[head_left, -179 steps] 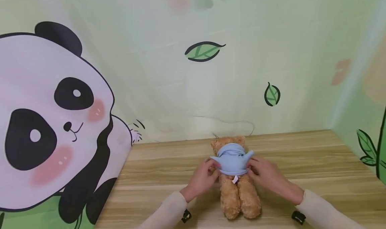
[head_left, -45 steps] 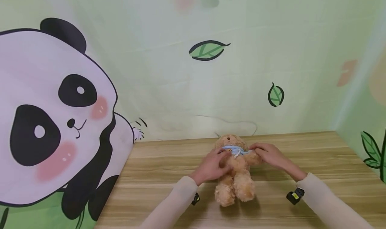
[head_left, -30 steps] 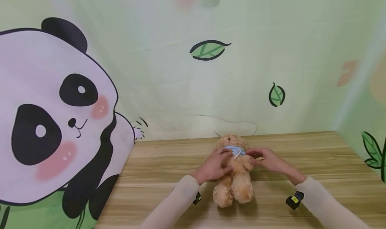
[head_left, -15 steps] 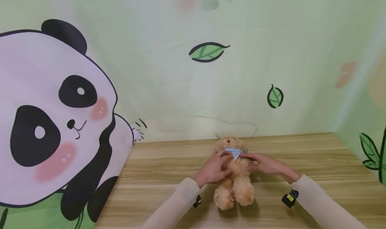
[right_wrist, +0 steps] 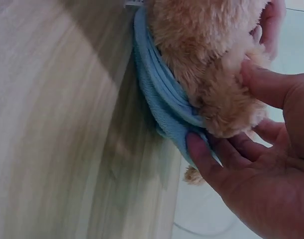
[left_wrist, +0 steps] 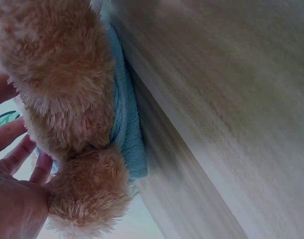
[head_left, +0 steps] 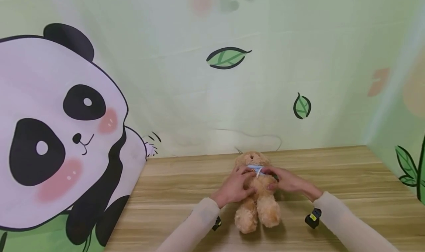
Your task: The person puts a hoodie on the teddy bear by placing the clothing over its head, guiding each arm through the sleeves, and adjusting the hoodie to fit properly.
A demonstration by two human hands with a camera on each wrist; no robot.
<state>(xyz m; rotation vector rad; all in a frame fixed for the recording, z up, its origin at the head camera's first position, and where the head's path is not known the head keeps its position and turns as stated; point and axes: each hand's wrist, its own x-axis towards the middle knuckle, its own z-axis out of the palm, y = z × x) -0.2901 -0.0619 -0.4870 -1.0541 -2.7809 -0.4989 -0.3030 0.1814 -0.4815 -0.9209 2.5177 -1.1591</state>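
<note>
A light-brown plush teddy bear [head_left: 268, 211] lies on its back, legs toward me. A blue garment [head_left: 255, 168] with a white cord [head_left: 258, 173] shows at its neck; in both wrist views the blue cloth [right_wrist: 166, 94] runs behind its back. My left hand [head_left: 234, 185] holds the bear from the left, fingers reaching over the chest near the collar and thumb on the belly. From the other side my right hand [head_left: 287, 180] grips the bear's arm, thumb pressing the fur. One right fingertip touches the cloth in the right wrist view.
The bear lies on a wood-grain table [head_left: 179, 185], near its back edge. A pale green backdrop with leaf prints and a large printed panda [head_left: 66, 134] rises behind and to the left. A small black device [head_left: 313, 218] sits at the right wrist.
The bear lay face down six seconds ago and is now face up. My right hand has moved inward from the outstretched arm, which now lies against the body. My left hand has stayed nearly still lately.
</note>
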